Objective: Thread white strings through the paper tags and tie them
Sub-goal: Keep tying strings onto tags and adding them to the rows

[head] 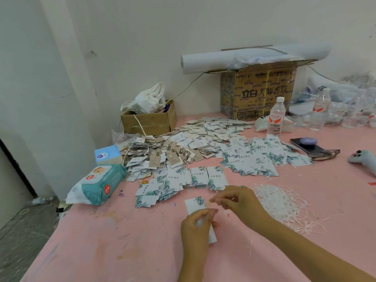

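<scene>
At the far left of the pink table (101,241), a pack of wet wipes (97,184) is lying just in front of a blue tissue box (107,154). Behind these, a small open cardboard box (148,123) is holding a white cloth bag (146,100). A wide heap of paper tags (203,139) is spreading across the middle of the table, with leaf-printed tags (252,159) lying face up at its right. Nearer the front edge, the left hand (196,224) is gripping a single tag (195,204) between curled fingers and thumb (the tag's lower end is showing below the palm). Just to the right, the right hand (238,200) is pinching a white string (222,212) between thumb and fingertips, close to the tag's upper corner; whether the string is passing through the tag cannot be told. A loose pile of white strings (284,206) is lying on the table right of that hand. Farther back, a water bottle (275,119) is standing upright in front of a large printed carton (258,94), and a phone (307,146) is lying flat toward the right edge.
</scene>
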`<move>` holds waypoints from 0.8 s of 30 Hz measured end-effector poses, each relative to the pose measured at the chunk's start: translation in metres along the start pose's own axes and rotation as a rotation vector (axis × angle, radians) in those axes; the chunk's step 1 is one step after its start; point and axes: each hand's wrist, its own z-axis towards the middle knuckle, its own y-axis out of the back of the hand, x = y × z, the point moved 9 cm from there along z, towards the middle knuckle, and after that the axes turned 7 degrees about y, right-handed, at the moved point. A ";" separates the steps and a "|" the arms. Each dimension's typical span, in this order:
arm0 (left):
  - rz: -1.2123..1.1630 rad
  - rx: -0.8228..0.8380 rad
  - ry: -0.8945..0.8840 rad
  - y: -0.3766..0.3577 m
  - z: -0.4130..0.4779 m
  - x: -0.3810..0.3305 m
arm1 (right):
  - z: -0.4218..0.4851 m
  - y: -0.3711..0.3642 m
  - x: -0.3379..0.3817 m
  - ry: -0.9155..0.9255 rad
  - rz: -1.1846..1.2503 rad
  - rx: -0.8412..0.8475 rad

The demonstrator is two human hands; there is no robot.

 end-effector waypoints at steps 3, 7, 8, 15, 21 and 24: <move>-0.046 -0.034 0.009 0.005 0.001 0.002 | 0.001 0.029 -0.009 -0.073 0.074 -0.135; -0.140 -0.082 0.056 0.012 0.002 0.007 | -0.007 0.077 -0.040 -0.220 -0.150 -0.274; -0.151 -0.086 0.061 0.013 0.002 0.008 | -0.009 0.086 -0.048 -0.244 -0.263 -0.265; -0.097 -0.064 0.045 0.011 0.002 0.007 | -0.019 0.085 -0.062 -0.287 -0.743 -0.051; -0.111 0.041 0.032 -0.002 -0.004 -0.004 | -0.027 -0.023 -0.004 0.106 -0.273 0.394; -0.139 -0.026 0.050 0.007 0.000 -0.001 | -0.024 -0.046 0.002 0.123 -0.206 0.399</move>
